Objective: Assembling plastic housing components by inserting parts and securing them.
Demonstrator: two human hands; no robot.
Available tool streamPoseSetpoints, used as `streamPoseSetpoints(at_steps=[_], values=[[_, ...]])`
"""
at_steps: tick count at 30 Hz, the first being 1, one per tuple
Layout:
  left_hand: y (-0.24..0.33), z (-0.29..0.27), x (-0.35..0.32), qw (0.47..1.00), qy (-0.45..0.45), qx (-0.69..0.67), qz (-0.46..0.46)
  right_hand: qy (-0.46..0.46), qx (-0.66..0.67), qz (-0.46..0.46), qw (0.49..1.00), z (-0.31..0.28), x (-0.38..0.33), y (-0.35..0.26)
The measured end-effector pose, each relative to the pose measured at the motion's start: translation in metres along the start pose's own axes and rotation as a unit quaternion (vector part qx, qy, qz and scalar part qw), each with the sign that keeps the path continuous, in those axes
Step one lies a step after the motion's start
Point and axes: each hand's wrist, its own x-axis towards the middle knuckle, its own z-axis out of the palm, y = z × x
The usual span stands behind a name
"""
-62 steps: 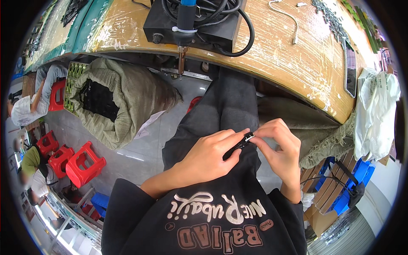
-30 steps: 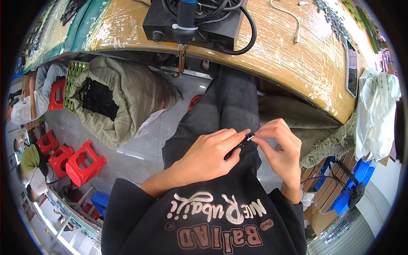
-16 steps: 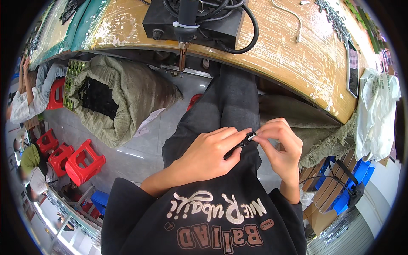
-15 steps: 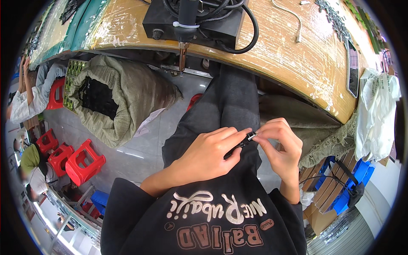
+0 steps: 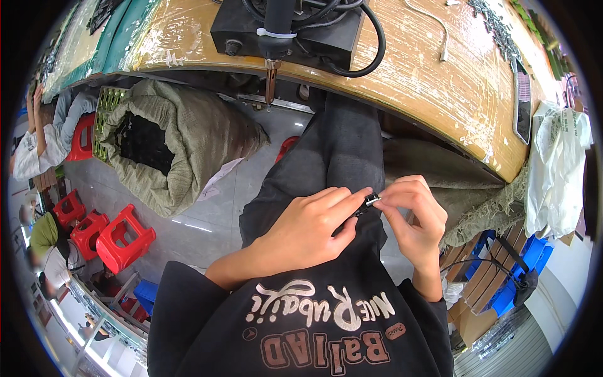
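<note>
Over my lap, beneath the scratched wooden bench edge (image 5: 440, 94), I see my left hand (image 5: 308, 229) gripping a small black rod-like part (image 5: 361, 207) while my right hand (image 5: 411, 217) pinches its silvery metal tip.

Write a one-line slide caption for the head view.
Seated person's left hand and right hand pinch a small black part above the lap, beside a wooden workbench.

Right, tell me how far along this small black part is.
Done: nothing shows as finished; no completed pieces are in view. In hand: the left hand grips a small black part over the lap, while the right hand pinches its pale tip. Left: cannot tell; the black box with cables on the wooden bench sits untouched.
</note>
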Motion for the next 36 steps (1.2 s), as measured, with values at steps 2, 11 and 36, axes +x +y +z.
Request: streamPoseSetpoints(at_steps=[2,11,36], values=[[0.0,0.0,-0.001,0.999,0.006,0.037,0.018,-0.004,0.006,0.003,1.0,0.0,0.0,0.001],[0.001,-0.007,0.0,0.997,-0.016,0.069,0.019,-0.036,0.01,0.073,0.997,0.002,0.006,-0.004],[-0.075,-0.031,-0.014,0.775,-0.079,-0.606,-0.159,-0.067,0.079,0.005,0.995,0.059,0.038,0.016]])
